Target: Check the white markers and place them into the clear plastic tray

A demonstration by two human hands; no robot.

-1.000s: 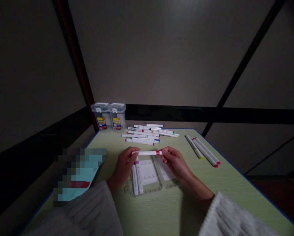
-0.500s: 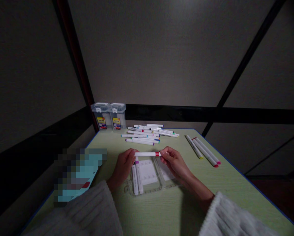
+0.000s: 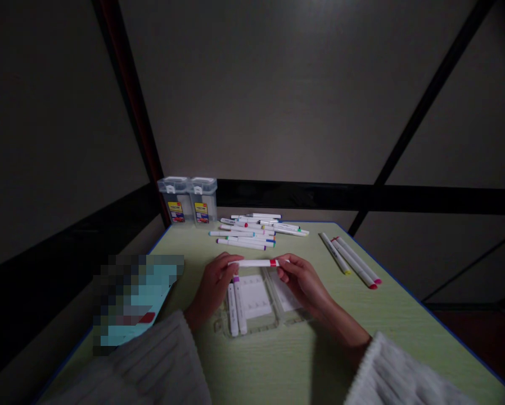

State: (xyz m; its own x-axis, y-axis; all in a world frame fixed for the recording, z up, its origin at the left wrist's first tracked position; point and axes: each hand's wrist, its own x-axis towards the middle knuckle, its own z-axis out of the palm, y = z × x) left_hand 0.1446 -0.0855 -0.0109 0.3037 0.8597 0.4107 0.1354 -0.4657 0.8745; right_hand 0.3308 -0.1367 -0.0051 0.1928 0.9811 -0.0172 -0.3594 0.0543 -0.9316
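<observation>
One red-banded marker (image 3: pixel 255 263): clasped by left hand (image 3: pixel 213 286) and right hand (image 3: pixel 306 281), near clear case (image 3: pixel 276 304)
Two white markers (image 3: pixel 240 308): laid inside clear case

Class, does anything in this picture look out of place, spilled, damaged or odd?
The blue-green object at left looks odd: square pixel blocks cover much of it. The marker pile at the back is untidy, crossing haphazardly. No spill shows.

**White marker (image 3: pixel 255 263) held level between my hands**

I have it by both ends, left hand (image 3: pixel 216 281) and right hand (image 3: pixel 305 279), lying crosswise before me. Its slim, straight barrel is plain white, with one red band near my right fingertips; they partly cover that end.
</observation>
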